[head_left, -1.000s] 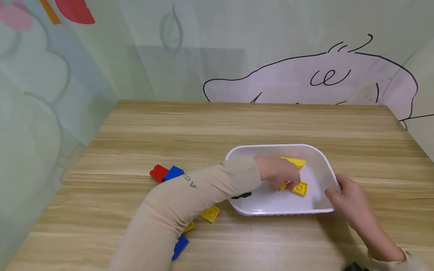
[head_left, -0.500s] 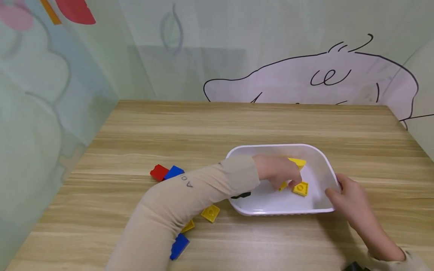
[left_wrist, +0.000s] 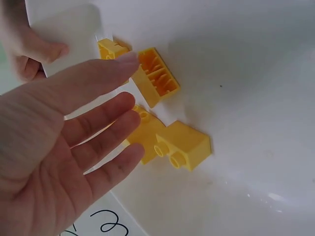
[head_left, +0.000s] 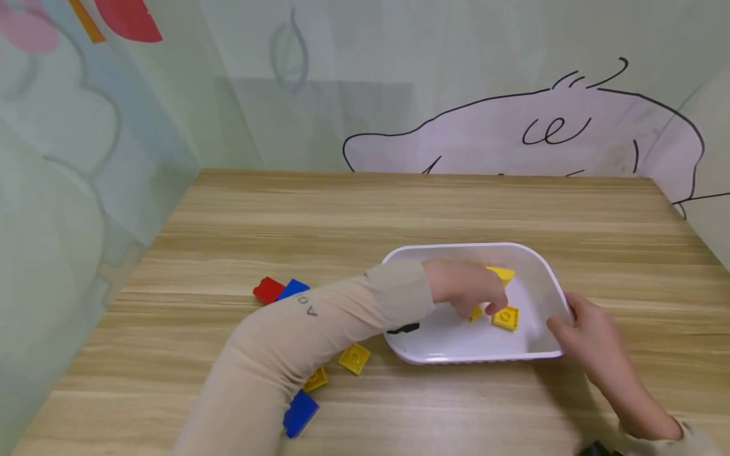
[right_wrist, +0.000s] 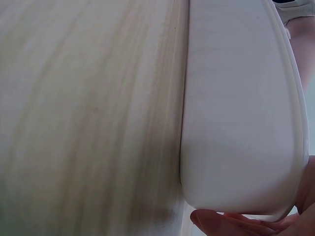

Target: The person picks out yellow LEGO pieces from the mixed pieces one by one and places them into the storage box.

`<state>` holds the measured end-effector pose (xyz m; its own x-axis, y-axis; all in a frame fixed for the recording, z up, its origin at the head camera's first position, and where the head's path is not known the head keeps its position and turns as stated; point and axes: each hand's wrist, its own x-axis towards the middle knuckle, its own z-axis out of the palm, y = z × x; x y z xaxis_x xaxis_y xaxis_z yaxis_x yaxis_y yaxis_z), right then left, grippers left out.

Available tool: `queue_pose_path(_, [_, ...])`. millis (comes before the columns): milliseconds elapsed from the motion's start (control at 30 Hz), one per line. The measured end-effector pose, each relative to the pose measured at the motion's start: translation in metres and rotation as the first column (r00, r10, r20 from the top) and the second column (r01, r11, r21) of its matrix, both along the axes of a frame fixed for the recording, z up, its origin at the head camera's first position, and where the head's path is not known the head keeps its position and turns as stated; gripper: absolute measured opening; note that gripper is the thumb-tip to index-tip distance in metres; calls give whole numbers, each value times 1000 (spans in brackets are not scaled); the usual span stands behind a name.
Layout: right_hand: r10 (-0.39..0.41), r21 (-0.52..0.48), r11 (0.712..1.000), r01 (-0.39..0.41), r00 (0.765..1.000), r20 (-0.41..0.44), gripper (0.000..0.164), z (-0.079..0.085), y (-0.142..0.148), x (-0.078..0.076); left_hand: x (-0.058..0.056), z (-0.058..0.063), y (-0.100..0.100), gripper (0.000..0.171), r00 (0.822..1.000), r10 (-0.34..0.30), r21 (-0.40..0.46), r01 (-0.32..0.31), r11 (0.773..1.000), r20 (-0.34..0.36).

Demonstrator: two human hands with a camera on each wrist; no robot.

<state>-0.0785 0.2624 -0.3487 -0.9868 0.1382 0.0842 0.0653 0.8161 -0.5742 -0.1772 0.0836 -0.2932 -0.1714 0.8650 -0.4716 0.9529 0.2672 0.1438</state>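
Observation:
A white plastic basin [head_left: 439, 347] stands on the wooden table. My left hand [head_left: 467, 285] reaches inside it, low over several yellow toy bricks. In the left wrist view that hand's fingers are spread and loosely bent, with nothing between them. A yellow brick with its hollow underside up [left_wrist: 157, 76] lies by the thumb tip, and one with studs [left_wrist: 189, 145] lies beyond the little finger. Another, a flat yellow brick [head_left: 505, 318], sits just right of the hand in the head view. My right hand [head_left: 587, 332] grips the basin's right rim, thumb on the inside.
Left of the basin, a red brick [head_left: 268, 291] and a blue brick [head_left: 293, 288] lie together. Nearer me are a yellow brick [head_left: 355, 359], another yellow one [head_left: 315, 380] and a blue brick [head_left: 300, 414], partly behind my left sleeve [head_left: 296, 335]. A wall stands behind the table.
My left forearm has shifted slightly left, showing more of the near blue brick and yellow brick. The left hand has moved slightly over the yellow bricks. The right hand and basin stay put.

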Motion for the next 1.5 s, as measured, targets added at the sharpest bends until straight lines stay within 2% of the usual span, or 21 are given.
queue_pose_path(233, [0,-18,1000,0,1000,22,36,1,-1,1,1,6,-4,27,1000,31,-35,-31,999,2])
queue_pose_path(467, [-3,-20,1000,3,1000,12,34,1,-1,1,2,10,-10,28,1000,4,-29,-5,1000,-28])
queue_pose_path(667, [-3,-22,1000,3,1000,3,35,1,-1,2,2,13,-20,28,1000,18,10,-18,1000,-22])
queue_pose_path(1100, [4,-26,1000,-3,1000,3,35,2,-2,2,3,23,-49,30,995,100,69,-100,993,5])
queue_pose_path(1267, [5,-37,999,-5,1000,0,35,3,-3,2,5,27,-62,30,992,124,66,-123,990,-7])
queue_pose_path(1500, [0,-30,1000,0,1000,17,36,2,0,2,8,29,-67,30,990,139,55,-138,989,-11])
